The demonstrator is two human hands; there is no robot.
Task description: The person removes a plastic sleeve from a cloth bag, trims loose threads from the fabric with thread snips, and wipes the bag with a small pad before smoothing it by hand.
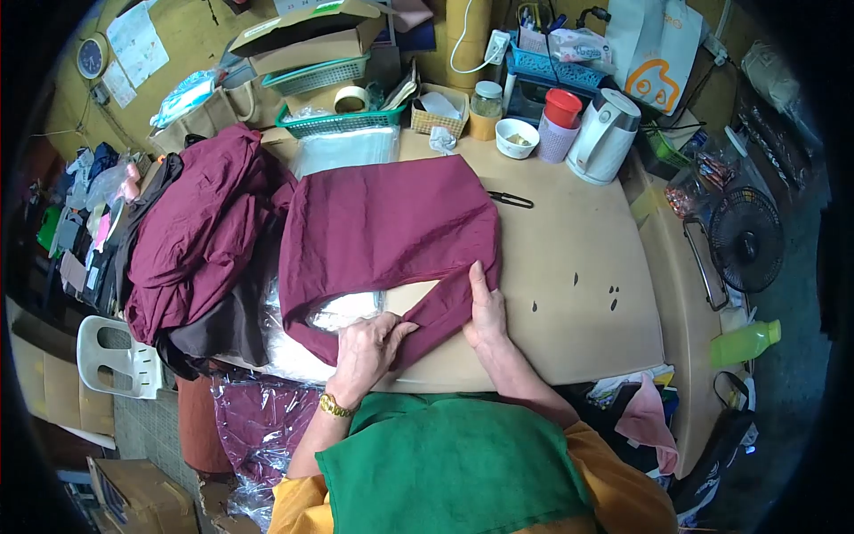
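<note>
A maroon cloth bag (387,218) lies flat on the table, its wide strap curving towards me in a loop. My left hand (365,351) is closed on the near part of this strap, thumb and fingers pinching the cloth. At the bag's right side, my right hand (487,311) grips the strap's edge with the thumb on top; its other fingers are partly hidden beneath. Left of the bag rises a heap of maroon cloth (200,231) with dark cloth (222,329) under it. A slim black tool (511,199), kind unclear, lies beyond the bag's right corner.
Clear plastic sleeves (347,149) lie behind the bag. Along the back stand a green basket (342,123), a jar (486,100), a white bowl (517,138), a red cup (561,109) and a white kettle (603,138). A white plastic chair (116,356) is at left, a black fan (745,238) at right.
</note>
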